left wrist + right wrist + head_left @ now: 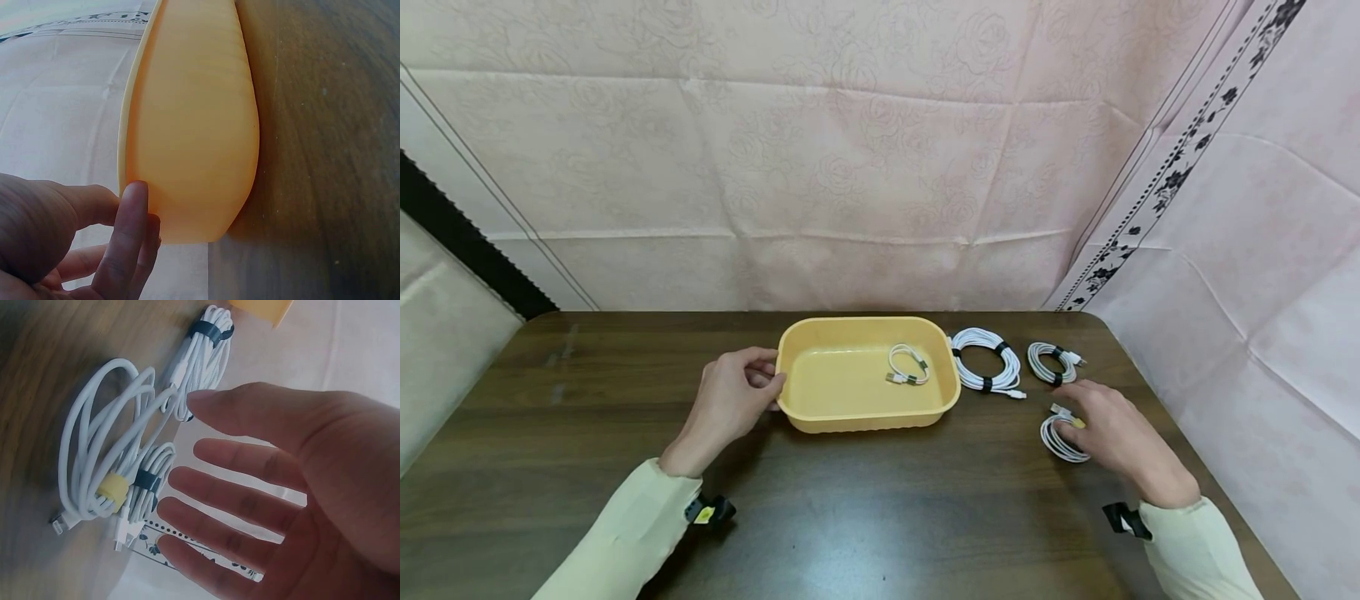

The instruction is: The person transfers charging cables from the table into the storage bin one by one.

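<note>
A yellow plastic tray (820, 392) stands on the table with a small looped white cable (917, 379) inside. My left hand (730, 404) pinches the tray's left rim between thumb and fingers; the left wrist view shows the fingers (132, 219) against its wall. At the right, my right hand (1116, 433) hovers by a white coiled cable (1060, 446) with a yellow tie (114, 489). In the right wrist view its fingers are spread and straight, holding nothing. Behind it lie a smaller coil (1043, 363) and a larger coil (1011, 367), both bound with black straps.
The brown wooden table (880, 517) ends at the back against a pale patterned cloth (850, 183). Another cloth hangs along the right side, with a black floral border (1172, 179). The larger coil lies close beside the tray's right end.
</note>
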Demonstrator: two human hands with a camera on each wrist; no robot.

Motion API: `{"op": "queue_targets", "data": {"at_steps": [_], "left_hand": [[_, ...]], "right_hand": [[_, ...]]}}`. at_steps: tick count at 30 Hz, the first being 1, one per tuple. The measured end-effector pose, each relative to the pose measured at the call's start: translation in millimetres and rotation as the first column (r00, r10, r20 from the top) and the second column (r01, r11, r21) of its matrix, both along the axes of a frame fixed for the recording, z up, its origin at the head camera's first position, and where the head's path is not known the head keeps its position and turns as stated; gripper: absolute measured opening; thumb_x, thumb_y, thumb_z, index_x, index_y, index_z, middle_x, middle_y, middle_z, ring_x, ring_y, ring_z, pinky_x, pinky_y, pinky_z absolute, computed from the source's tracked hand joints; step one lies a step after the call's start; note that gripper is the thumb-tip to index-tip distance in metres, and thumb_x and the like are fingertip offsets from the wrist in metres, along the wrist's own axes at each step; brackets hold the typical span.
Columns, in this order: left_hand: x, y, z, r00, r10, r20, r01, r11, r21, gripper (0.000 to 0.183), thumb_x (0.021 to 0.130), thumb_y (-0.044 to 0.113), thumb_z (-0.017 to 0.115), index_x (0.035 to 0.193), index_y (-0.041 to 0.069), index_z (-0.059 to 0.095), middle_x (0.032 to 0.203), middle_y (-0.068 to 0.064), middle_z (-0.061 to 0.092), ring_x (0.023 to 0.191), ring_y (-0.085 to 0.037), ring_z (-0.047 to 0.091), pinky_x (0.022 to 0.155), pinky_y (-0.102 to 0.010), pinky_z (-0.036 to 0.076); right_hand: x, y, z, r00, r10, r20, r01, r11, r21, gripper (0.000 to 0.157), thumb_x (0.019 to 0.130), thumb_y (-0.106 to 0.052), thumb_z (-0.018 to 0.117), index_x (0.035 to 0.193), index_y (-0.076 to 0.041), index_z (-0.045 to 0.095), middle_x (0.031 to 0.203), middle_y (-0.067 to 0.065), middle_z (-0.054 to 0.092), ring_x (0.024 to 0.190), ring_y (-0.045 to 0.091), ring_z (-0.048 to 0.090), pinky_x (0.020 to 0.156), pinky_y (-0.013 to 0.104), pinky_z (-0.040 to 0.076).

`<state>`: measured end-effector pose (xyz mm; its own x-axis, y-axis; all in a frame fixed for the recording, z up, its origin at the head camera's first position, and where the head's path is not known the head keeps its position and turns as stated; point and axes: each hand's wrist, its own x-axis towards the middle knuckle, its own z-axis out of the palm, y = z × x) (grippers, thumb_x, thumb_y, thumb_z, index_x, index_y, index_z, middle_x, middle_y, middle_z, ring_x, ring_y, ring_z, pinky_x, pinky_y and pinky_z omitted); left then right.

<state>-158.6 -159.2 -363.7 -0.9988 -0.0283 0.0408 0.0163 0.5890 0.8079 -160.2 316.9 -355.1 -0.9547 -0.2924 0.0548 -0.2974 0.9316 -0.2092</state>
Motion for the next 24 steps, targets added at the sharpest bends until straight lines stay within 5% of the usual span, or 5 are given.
{"op": "queue_targets", "data": {"at_steps": [24], "left_hand": [[-0.5, 0.3, -2.8, 1.000, 0.004, -0.009, -0.003, 1.000, 0.014, 0.036, 0.095, 0.007, 0.069, 0.130, -0.002, 0.064, 0.106, -0.018, 0.069, 0.077, -0.016, 0.070, 0.061, -0.022, 0.061]], "right_hand": [[-4.0, 13.4, -8.1, 0.997, -0.057, 0.058, 0.057, 0.998, 0.015, 0.034, 0.086, -0.014, 0.078, 0.118, -0.007, 0.072, 0.106, 0.012, 0.070, 0.098, 0.033, 0.069, 0.075, 0.054, 0.054]]}}
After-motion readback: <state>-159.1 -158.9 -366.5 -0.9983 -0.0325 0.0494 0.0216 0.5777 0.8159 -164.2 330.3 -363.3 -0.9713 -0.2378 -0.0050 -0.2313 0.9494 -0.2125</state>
